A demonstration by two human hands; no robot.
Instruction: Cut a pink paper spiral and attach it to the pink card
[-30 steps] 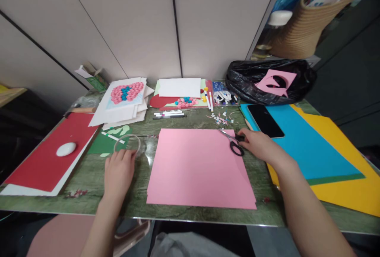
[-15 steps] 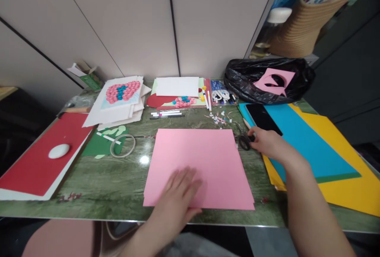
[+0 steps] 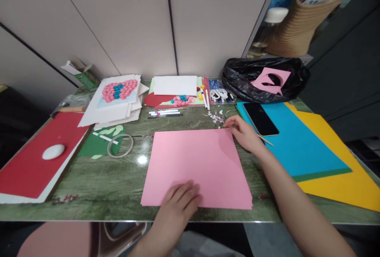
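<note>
The left hand (image 3: 177,206) lies flat, but the right hand (image 3: 242,133), grip unclear, could bump the pink paper (image 3: 192,162) crooked at its far corner.

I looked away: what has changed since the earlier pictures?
The left hand moved from the tape roll rightward and nearer, onto the pink paper. The right hand released the scissors, no longer clearly visible, and reached the paper's far right corner. Phone and black bag stayed put.

Left hand (image 3: 179,205) lies palm down at the near centre, fingers (image 3: 182,191) reaching far, slightly apart, right forearm (image 3: 292,189) slants in from near right, right hand (image 3: 243,133) farther off, fingers bent, pointing left
</note>
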